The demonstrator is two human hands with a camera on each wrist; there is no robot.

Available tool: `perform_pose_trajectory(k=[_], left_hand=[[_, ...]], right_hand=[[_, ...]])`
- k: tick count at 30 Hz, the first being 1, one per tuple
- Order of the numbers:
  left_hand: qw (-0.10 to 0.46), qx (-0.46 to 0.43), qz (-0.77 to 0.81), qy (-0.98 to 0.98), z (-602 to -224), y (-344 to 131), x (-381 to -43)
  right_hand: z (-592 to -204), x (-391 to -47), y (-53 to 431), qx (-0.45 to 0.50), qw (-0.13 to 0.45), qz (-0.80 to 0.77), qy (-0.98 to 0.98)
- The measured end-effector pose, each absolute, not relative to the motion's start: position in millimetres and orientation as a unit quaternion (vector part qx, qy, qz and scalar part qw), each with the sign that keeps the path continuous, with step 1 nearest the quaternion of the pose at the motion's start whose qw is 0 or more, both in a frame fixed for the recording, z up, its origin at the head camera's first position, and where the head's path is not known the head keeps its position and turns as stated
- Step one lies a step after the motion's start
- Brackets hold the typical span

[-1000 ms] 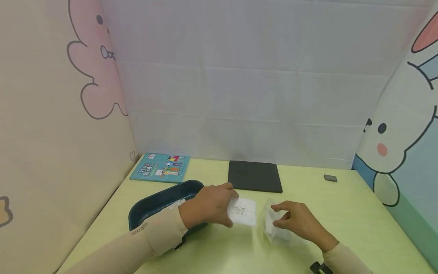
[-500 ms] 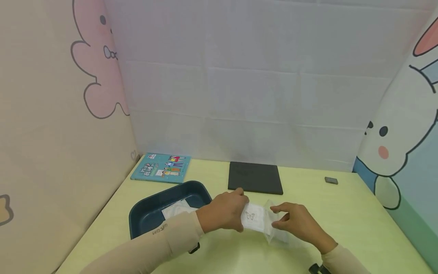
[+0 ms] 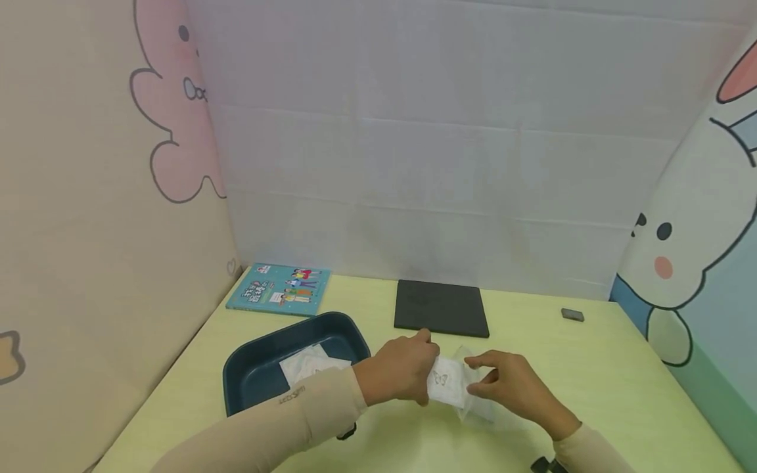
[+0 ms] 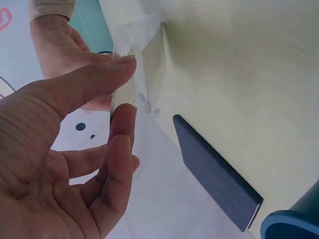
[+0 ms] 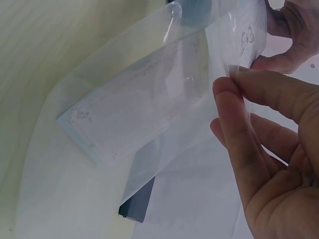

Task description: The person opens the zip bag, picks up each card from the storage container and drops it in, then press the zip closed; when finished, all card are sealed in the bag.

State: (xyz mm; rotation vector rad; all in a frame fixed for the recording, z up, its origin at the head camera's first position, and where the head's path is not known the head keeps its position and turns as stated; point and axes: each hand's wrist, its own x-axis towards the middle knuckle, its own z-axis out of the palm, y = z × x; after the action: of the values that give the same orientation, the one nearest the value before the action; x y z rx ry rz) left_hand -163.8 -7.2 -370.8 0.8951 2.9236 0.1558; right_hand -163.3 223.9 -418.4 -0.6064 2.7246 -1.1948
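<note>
Now I see the left hand (image 3: 399,369), pinching the white packet (image 3: 446,387), reach farther right to the mouth of the clear bag (image 3: 475,409) pinched by the right hand (image 3: 513,381), so the packet seems partway in.

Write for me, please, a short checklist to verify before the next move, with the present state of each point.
1. Left hand pinches the white packet: ok.
2. Right hand pinches the clear bag: ok.
3. Packet is entirely inside bag: not ok, the end in the left hand is outside.
4. Bag holds nothing else: not ok, a pale flat item shows through it.
5. Packet will fit without catching: cannot tell.
</note>
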Motion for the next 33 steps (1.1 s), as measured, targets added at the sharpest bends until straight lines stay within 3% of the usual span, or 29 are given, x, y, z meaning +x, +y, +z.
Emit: perform_pose_trajectory(k=[22, 33], left_hand=[[0.034, 0.276, 0.044, 0.960, -378, 3, -165], [0.026, 0.328, 0.034, 0.944, -385, 3, -167]], right_hand=[[-420, -160, 219, -0.212, 0.056, -0.396, 0.892], [-419, -162, 221, -0.212, 0.054, -0.397, 0.892]])
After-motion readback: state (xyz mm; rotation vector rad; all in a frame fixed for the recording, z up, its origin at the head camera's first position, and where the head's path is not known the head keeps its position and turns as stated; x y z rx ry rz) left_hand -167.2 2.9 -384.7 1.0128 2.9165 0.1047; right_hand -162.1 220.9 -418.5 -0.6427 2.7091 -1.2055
